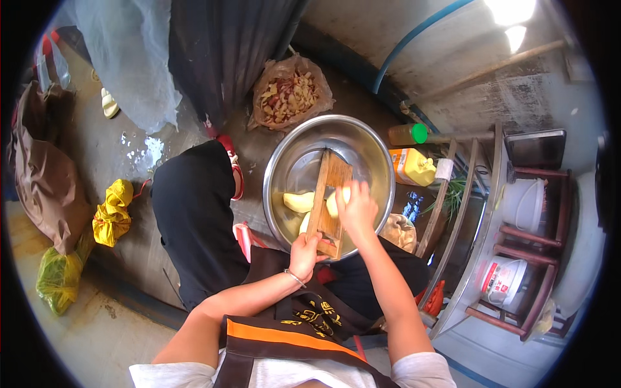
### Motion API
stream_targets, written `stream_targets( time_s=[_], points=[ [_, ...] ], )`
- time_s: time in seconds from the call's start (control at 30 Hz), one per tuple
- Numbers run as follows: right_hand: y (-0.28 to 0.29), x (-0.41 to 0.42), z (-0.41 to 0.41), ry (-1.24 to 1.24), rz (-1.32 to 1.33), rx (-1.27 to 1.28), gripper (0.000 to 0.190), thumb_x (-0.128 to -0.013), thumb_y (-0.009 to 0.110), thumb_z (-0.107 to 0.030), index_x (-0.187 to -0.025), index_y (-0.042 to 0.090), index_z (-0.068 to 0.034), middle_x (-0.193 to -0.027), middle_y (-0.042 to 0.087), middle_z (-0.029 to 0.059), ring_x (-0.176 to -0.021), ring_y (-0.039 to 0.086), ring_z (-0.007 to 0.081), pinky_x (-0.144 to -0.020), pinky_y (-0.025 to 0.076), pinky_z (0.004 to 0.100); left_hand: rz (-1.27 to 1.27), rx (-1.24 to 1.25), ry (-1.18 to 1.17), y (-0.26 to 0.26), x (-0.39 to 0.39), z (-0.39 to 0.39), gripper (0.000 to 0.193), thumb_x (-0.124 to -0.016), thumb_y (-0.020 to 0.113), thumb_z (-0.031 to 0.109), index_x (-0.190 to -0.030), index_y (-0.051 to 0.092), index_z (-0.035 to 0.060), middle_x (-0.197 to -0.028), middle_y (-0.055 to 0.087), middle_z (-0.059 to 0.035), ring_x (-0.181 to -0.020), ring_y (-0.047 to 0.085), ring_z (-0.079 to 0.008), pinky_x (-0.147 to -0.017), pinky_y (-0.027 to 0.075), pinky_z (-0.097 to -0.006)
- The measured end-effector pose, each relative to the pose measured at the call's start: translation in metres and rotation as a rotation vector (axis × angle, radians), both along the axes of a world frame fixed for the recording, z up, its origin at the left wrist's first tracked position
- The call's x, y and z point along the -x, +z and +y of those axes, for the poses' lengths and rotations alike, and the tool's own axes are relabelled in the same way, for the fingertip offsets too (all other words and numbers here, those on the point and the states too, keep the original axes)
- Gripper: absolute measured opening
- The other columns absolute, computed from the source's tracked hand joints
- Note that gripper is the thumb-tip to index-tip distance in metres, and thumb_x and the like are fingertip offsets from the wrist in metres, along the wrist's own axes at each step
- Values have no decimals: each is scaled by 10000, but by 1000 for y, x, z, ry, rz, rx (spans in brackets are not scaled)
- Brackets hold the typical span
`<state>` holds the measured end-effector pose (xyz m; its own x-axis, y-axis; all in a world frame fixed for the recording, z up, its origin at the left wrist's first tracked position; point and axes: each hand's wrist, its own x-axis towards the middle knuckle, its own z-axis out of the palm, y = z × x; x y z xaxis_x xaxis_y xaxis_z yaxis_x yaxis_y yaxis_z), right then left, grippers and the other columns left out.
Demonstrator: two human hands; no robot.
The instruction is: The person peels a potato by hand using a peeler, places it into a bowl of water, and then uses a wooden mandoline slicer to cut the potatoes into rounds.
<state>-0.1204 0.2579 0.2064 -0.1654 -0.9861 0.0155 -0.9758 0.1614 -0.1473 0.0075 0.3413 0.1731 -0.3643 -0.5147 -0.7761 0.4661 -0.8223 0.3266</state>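
My left hand (pixel 304 254) grips the lower end of a wooden slicer board (pixel 335 169). The board leans inside a wide stainless steel basin (pixel 268 191), its far end down in the bowl. Against the board's face my right hand (pixel 359 208) presses a peeled, pale yellow piece that looks like potato (pixel 333 204); the fingers are slightly blurred. Left of the board, another peeled piece (pixel 298 202) lies in the basin. One more is partly hidden behind the board and my left hand. The board's blade cannot be made out.
Beyond the basin stands a clear plastic bag of peelings (pixel 289 97). To the right are a green-lidded jar (pixel 407 134), a yellow jug (pixel 416 167) and a metal rack (pixel 485 233). A tied yellow bag (pixel 113 213) lies on the floor at left, near a large brown sack (pixel 46 169).
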Motion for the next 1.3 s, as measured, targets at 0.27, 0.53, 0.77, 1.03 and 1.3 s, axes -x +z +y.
stream_targets(
  time_s=[0.27, 0.53, 0.77, 1.03, 1.3],
  points=[
    [-42, 30, -48, -18, 162, 142, 211, -849, 540, -268, -883, 571, -62, -775, 570, 147, -639, 608, 328, -535, 472, 477, 3, 57, -29, 5, 6, -6, 226, -912, 476, 227, -1040, 468, 40, -904, 608, -103, -840, 646, -210, -632, 531, -296],
    [6, -6, 4, 84, 34, -98, 246, -856, 520, -278, -894, 563, -39, -773, 581, 172, -642, 621, 361, -550, 494, 466, -16, 28, 21, 4, 0, 0, 253, -903, 494, 233, -1031, 470, 16, -887, 619, -98, -801, 642, -183, -612, 532, -289],
    [-37, 19, -35, -39, 63, -53, 271, -853, 524, -286, -926, 523, -24, -915, 528, 206, -662, 611, 390, -587, 496, 488, 34, 12, -2, -3, 2, 2, 235, -913, 470, 205, -1067, 458, 29, -906, 612, -114, -854, 644, -220, -633, 548, -321],
    [-37, 19, -40, -46, 15, -93, 244, -877, 485, -258, -909, 514, -17, -980, 489, 236, -676, 599, 409, -612, 487, 509, 27, 65, -24, 2, 3, -6, 257, -908, 455, 213, -1086, 463, 28, -901, 616, -104, -844, 644, -208, -638, 542, -308],
    [7, 4, 0, 105, -43, -208, 205, -878, 465, -208, -926, 498, -11, -948, 479, 260, -666, 585, 428, -611, 481, 517, 52, 19, 17, 5, 0, -6, 246, -905, 484, 213, -1049, 469, 15, -901, 612, -78, -813, 637, -179, -627, 543, -290]
  ],
)
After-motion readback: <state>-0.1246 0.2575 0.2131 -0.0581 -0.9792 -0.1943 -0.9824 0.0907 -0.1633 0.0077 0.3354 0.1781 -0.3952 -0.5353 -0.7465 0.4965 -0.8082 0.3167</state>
